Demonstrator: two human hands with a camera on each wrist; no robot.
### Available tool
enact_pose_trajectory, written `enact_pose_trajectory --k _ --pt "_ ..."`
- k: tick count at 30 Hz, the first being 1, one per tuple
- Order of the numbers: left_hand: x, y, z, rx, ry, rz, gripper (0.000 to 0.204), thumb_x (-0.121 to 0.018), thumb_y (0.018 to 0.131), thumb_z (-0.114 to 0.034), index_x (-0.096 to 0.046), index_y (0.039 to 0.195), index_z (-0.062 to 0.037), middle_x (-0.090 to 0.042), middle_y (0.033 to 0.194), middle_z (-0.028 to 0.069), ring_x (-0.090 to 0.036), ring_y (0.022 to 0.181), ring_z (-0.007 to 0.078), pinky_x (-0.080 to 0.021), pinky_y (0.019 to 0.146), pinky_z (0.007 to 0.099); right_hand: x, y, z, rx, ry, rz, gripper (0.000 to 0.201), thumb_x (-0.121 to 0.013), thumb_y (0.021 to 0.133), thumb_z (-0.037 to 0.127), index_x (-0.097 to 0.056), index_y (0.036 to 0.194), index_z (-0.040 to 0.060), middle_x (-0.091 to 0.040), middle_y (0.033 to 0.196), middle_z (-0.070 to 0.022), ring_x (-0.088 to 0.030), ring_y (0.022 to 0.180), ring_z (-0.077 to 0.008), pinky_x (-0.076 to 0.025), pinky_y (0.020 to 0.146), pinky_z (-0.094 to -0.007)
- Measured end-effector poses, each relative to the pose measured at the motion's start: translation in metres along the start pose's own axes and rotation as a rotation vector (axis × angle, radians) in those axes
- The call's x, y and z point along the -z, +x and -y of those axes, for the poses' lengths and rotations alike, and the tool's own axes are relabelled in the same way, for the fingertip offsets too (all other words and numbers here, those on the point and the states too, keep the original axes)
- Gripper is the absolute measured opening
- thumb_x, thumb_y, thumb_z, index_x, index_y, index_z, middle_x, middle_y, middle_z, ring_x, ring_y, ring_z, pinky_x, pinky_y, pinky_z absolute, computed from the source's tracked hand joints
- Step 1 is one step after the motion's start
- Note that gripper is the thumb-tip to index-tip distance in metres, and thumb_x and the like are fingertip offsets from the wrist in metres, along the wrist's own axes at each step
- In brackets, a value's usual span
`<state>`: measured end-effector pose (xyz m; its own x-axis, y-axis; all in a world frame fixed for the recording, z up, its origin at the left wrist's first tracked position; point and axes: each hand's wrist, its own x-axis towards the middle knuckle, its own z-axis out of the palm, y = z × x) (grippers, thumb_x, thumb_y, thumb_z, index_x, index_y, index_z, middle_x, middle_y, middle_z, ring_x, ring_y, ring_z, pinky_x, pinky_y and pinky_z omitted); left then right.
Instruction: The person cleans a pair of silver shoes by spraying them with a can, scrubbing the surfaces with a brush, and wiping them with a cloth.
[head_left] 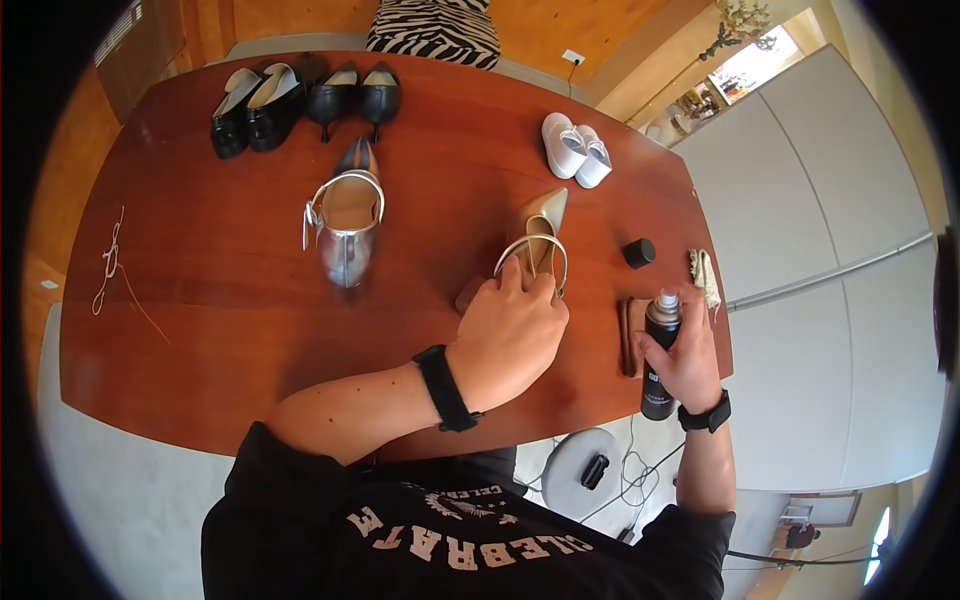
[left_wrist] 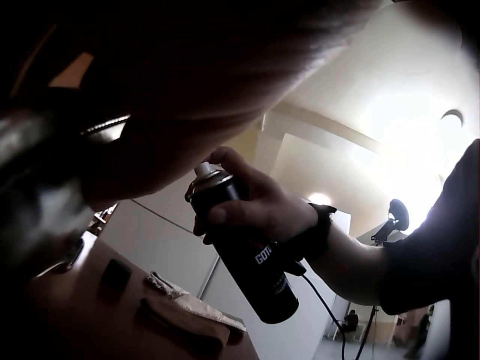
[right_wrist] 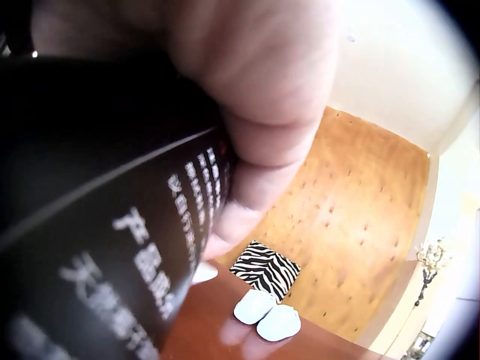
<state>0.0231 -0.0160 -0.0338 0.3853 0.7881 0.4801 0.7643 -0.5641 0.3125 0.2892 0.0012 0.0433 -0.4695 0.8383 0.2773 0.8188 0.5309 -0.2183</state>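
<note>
My left hand (head_left: 512,335) holds a pale metallic pointed shoe (head_left: 547,208) by its heel end, fingers at the ankle strap; the palm hides the back of the shoe. In my right hand (head_left: 692,350) is a black spray can (head_left: 658,398), its white nozzle up and the index finger on top. The can tilts in the left wrist view, and printed white lettering covers its side (right_wrist: 142,255) in the right wrist view. A matching silver shoe (head_left: 346,258) with an ankle strap stands to the left of the held one.
A black cap (head_left: 639,253), a folded brown cloth (head_left: 630,338) and a whitish cloth (head_left: 706,277) lie at the table's right side. White shoes (head_left: 577,150), black heels (head_left: 379,100) and black loafers (head_left: 272,110) line the far side. Thin string (head_left: 112,265) lies at left.
</note>
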Motion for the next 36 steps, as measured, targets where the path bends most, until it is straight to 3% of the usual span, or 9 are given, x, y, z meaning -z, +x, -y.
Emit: enact_pose_trajectory --k 7,11,12,15,19,21,24,29,36 --pt "-0.015 -0.003 -0.017 -0.027 0.058 0.011 0.011 -0.066 0.08 -0.013 -0.073 0.081 -0.0048 -0.063 0.093 0.0137 -0.059 0.106 0.038 -0.05 0.082 0.0433 0.002 0.025 0.01 0.02 0.089 0.101 0.066 -0.081 0.078 0.003 -0.044 0.134 0.0058 -0.051 0.123 -0.0196 -0.062 0.099 -0.0409 -0.054 0.086 -0.045" --pt "-0.019 -0.004 -0.028 -0.085 0.076 -0.011 0.013 -0.065 0.08 -0.015 -0.072 0.077 -0.004 -0.063 0.092 0.0144 -0.056 0.11 0.0363 -0.043 0.093 0.0421 0.005 0.054 0.022 0.226 0.023 0.22 0.066 -0.082 0.078 0.005 -0.045 0.133 0.0059 -0.051 0.121 -0.0196 -0.063 0.097 -0.0426 -0.054 0.083 -0.0459" --pt "-0.022 -0.006 -0.029 -0.143 0.064 -0.094 0.016 -0.064 0.079 -0.016 -0.071 0.078 -0.0023 -0.064 0.093 0.0149 -0.054 0.112 0.0333 -0.041 0.095 0.041 0.004 0.06 0.029 0.253 0.023 0.263 0.066 -0.082 0.078 0.006 -0.045 0.133 0.006 -0.051 0.12 -0.0195 -0.063 0.097 -0.043 -0.054 0.082 -0.0463" --pt "-0.027 -0.009 -0.036 -0.145 0.133 0.051 0.026 -0.063 0.085 -0.022 -0.078 0.094 -0.0031 -0.07 0.109 0.0176 -0.052 0.126 0.033 -0.036 0.101 0.0422 0.0 0.072 0.045 0.346 0.06 0.368 0.062 -0.081 0.079 0.008 -0.048 0.131 0.0075 -0.051 0.117 -0.0187 -0.064 0.093 -0.0423 -0.055 0.079 -0.0463" --pt "-0.032 -0.013 -0.036 -0.192 0.108 0.098 0.03 -0.062 0.085 -0.021 -0.078 0.1 -0.0017 -0.07 0.108 0.0147 -0.053 0.124 0.0327 -0.037 0.101 0.0408 -0.005 0.09 0.057 0.433 0.09 0.473 0.057 -0.08 0.08 0.008 -0.052 0.13 0.0094 -0.053 0.118 -0.0178 -0.065 0.094 -0.0397 -0.055 0.079 -0.0449" --pt "-0.033 -0.014 -0.035 -0.187 0.085 0.003 0.021 -0.063 0.081 -0.017 -0.075 0.088 -0.0012 -0.068 0.1 0.0151 -0.055 0.116 0.0311 -0.041 0.097 0.0392 -0.003 0.1 0.053 0.439 0.124 0.544 0.058 -0.079 0.08 0.009 -0.052 0.131 0.0097 -0.053 0.117 -0.018 -0.065 0.095 -0.0406 -0.055 0.08 -0.0458" --pt "-0.029 -0.012 -0.033 -0.199 0.066 -0.064 0.017 -0.064 0.079 -0.015 -0.073 0.082 -0.0018 -0.067 0.096 0.0154 -0.056 0.113 0.0305 -0.043 0.095 0.0381 -0.007 0.111 0.035 0.379 0.109 0.592 0.058 -0.078 0.081 0.009 -0.051 0.132 0.01 -0.053 0.118 -0.0195 -0.065 0.096 -0.0428 -0.055 0.083 -0.0481" --pt "-0.012 -0.006 -0.028 -0.187 -0.019 -0.044 0.012 -0.064 0.08 -0.015 -0.071 0.079 -0.0048 -0.066 0.088 0.0118 -0.057 0.106 0.0282 -0.045 0.091 0.0371 -0.016 0.111 -0.023 0.107 -0.165 0.388 0.06 -0.078 0.082 0.009 -0.049 0.133 0.0094 -0.054 0.119 -0.021 -0.064 0.098 -0.0452 -0.055 0.087 -0.0492" --pt "-0.009 0.002 -0.02 -0.172 -0.203 0.057 0.011 -0.071 0.082 -0.017 -0.07 0.08 -0.007 -0.067 0.082 0.0047 -0.057 0.095 0.0234 -0.046 0.088 0.0374 -0.007 0.066 -0.02 -0.009 -0.046 0.292 0.06 -0.078 0.083 0.008 -0.047 0.134 0.0084 -0.055 0.121 -0.0218 -0.065 0.1 -0.0451 -0.056 0.087 -0.0477"
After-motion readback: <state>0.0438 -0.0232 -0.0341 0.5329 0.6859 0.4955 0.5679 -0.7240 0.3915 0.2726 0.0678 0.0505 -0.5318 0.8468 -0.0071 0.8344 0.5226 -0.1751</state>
